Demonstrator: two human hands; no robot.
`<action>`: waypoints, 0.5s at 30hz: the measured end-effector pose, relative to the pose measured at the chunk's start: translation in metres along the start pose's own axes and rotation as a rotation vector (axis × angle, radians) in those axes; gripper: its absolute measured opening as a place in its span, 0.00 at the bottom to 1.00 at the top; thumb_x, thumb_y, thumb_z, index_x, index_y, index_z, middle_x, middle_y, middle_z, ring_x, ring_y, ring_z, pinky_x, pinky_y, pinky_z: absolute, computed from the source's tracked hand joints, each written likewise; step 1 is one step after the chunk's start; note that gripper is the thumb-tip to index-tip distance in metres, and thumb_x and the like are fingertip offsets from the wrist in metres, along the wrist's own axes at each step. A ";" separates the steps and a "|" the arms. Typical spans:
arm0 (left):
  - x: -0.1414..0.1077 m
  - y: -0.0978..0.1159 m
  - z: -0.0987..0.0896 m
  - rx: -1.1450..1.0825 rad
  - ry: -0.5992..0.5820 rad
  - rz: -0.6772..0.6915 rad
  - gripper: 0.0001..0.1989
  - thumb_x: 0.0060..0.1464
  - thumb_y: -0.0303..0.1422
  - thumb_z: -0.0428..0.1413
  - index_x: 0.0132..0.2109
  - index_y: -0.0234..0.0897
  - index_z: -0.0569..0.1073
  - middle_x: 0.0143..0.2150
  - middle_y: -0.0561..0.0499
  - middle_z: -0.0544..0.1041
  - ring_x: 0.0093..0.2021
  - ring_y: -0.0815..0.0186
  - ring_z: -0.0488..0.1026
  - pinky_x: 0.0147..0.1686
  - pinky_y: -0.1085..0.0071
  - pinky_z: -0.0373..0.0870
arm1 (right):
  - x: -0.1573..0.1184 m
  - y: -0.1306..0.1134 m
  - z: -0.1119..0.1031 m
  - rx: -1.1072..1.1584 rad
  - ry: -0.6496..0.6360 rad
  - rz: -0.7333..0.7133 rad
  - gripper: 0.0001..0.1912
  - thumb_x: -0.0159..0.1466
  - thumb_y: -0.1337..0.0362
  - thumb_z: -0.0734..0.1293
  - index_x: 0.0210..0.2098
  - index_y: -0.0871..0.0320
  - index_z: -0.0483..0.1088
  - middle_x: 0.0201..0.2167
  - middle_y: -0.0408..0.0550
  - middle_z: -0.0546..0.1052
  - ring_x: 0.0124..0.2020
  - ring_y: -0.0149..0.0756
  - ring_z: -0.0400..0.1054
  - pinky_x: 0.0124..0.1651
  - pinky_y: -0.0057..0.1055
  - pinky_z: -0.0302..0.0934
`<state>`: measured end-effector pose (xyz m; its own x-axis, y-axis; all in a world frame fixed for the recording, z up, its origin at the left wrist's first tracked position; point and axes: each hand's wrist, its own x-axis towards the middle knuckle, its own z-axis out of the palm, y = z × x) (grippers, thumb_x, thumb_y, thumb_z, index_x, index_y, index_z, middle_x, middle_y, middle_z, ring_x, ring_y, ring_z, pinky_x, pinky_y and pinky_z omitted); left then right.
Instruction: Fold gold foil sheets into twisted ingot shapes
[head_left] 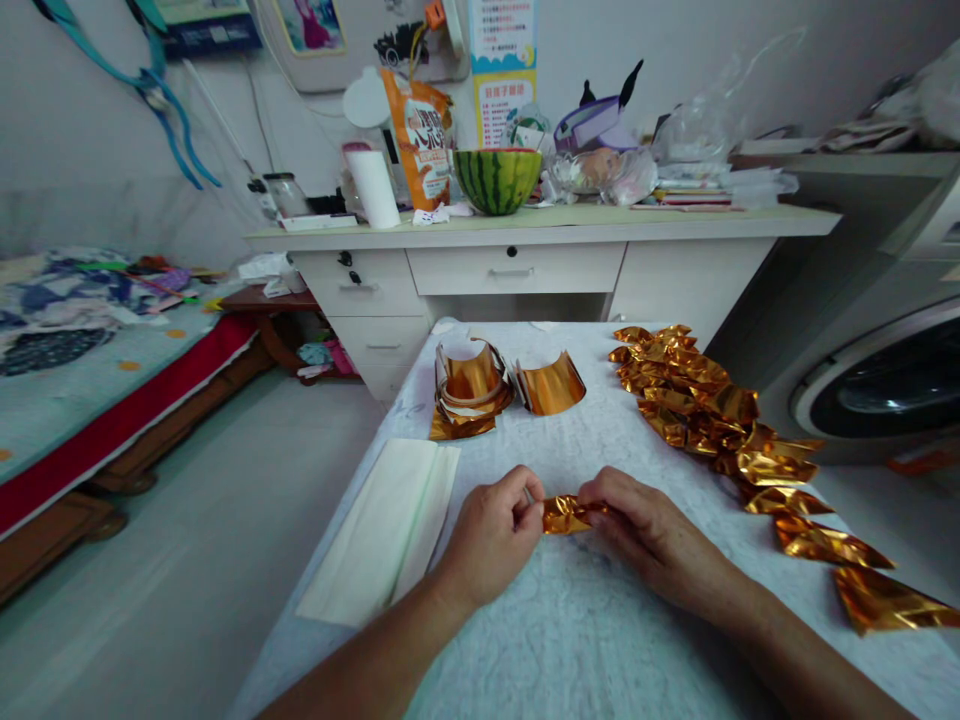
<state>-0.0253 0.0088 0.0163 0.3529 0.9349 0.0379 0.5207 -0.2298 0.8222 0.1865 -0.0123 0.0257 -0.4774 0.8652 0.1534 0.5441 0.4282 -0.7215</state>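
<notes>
A small piece of shiny gold foil (564, 514) is stretched between my two hands, low over the cloth-covered table. My left hand (495, 525) pinches its left end between thumb and fingers. At the other end, my right hand (645, 530) closes over the foil, and its fingertips hide part of it. Beyond the hands lie a curved stack of gold foil sheets (553, 385) and a roll-like bundle of gold foil (471, 385) with a loose band around it. To the right runs a long heap of folded gold foil pieces (686, 390).
A folded cream paper or cloth (382, 530) lies along the table's left edge. Past the table (585, 640) stands a white desk (517, 265), bearing a cut watermelon (498, 182) and an orange snack bag (420, 140). A washing machine (877, 350) is at right, a bed (112, 400) at left.
</notes>
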 end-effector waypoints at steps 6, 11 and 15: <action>0.005 -0.007 0.000 -0.351 -0.100 -0.095 0.05 0.57 0.32 0.50 0.35 0.37 0.68 0.19 0.59 0.67 0.20 0.72 0.61 0.23 0.77 0.55 | -0.006 0.004 -0.009 0.374 -0.076 0.111 0.08 0.68 0.58 0.63 0.37 0.56 0.67 0.32 0.44 0.70 0.33 0.33 0.63 0.35 0.28 0.57; 0.008 -0.009 -0.001 -0.526 -0.114 -0.170 0.13 0.59 0.39 0.51 0.33 0.33 0.70 0.21 0.55 0.70 0.21 0.72 0.63 0.23 0.76 0.56 | -0.006 0.016 -0.011 0.652 -0.125 0.241 0.11 0.66 0.55 0.65 0.36 0.58 0.69 0.30 0.42 0.69 0.31 0.30 0.60 0.35 0.27 0.54; 0.007 -0.010 -0.004 -0.739 -0.150 -0.133 0.14 0.58 0.40 0.55 0.38 0.32 0.73 0.27 0.50 0.75 0.26 0.71 0.67 0.28 0.75 0.62 | -0.003 0.026 -0.009 0.814 -0.033 0.278 0.12 0.63 0.55 0.69 0.35 0.59 0.71 0.27 0.40 0.69 0.27 0.27 0.57 0.31 0.25 0.52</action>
<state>-0.0314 0.0189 0.0103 0.4532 0.8830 -0.1220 -0.0702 0.1718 0.9826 0.2083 -0.0014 0.0132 -0.4270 0.8973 -0.1118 -0.0138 -0.1301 -0.9914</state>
